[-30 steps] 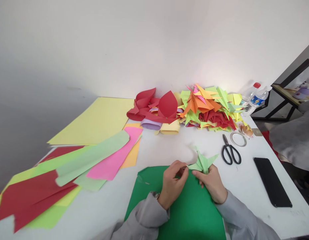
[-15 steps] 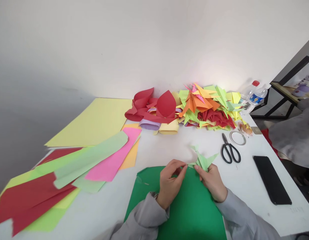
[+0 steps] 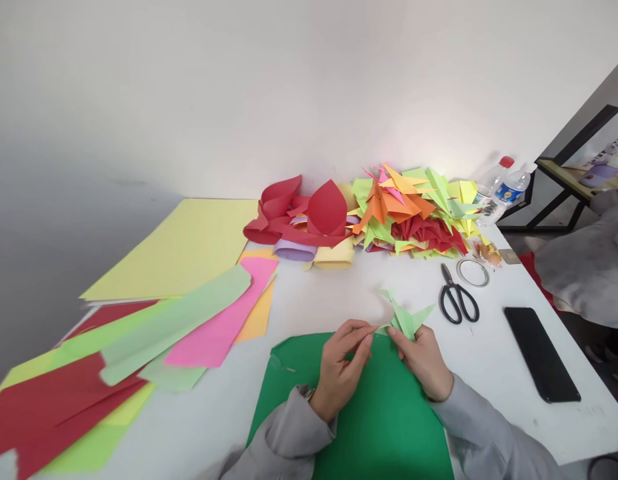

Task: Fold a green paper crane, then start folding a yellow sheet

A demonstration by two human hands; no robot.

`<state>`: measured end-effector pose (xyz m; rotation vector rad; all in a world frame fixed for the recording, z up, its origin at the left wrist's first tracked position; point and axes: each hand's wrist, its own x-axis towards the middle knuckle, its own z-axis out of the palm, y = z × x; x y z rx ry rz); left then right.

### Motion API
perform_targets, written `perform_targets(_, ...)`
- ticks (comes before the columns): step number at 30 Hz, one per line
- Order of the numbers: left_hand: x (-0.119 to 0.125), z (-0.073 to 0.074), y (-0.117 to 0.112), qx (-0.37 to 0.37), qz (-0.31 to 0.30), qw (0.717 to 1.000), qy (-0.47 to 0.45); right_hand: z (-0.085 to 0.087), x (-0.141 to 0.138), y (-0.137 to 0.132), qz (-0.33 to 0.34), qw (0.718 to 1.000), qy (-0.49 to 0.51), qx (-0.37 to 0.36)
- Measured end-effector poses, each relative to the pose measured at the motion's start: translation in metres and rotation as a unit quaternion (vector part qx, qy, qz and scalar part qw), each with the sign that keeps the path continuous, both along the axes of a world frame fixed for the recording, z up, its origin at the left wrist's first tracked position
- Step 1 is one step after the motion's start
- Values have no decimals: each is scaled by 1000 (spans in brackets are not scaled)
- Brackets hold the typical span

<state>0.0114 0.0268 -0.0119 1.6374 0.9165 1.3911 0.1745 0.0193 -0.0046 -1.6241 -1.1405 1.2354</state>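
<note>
Two hands share one piece of pale-green folded paper (image 3: 407, 321), held above the far edge of a dark-green sheet (image 3: 383, 420) that lies on the white surface (image 3: 309, 300). From where I stand, the right hand (image 3: 427, 360) is closed on the body of the piece, thumb on the near side, while its points spread upward and outward. The left hand (image 3: 341, 367) has thumb and forefinger drawn together at the narrow tip on the left; the fingers cover the very end, so I can't tell how the tip is folded there.

To do this fine work well, I'd let the right hand do the steadying, firm but not squeezing, so the layers don't crush. The left should pinch close to the tip and work it gently along its crease, since thin paper would probably buckle or tear under a hard pull. I'd also mind the raised points, which look easy to bend. The scissors (image 3: 454, 287) lie apart, to the right.
</note>
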Motion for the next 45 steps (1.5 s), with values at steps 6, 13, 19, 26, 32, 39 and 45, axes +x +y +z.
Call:
perform_targets(6,0,-1,0,-44,-22,998,-46,1,1,1,-3,1000,5,4)
perform_targets(13,2,1,2,-89,1,994,-63,3,-1,-1,-4,1000,-5,8)
perform_targets(19,3,3,0,-51,7,998,-23,0,0,-1,2,1000,-7,17)
perform_targets(26,3,0,-2,-33,32,999,11,0,0,-1,5,1000,-9,16)
perform_targets(32,4,-4,1,-49,55,997,2,8,-4,-1,6,1000,-6,18)
perform_targets(39,4,-3,2,-85,53,994,-36,3,-4,-3,12,999,-19,32)
perform_targets(45,3,-7,3,-92,73,993,-23,1,-3,-3,3,999,-40,36)
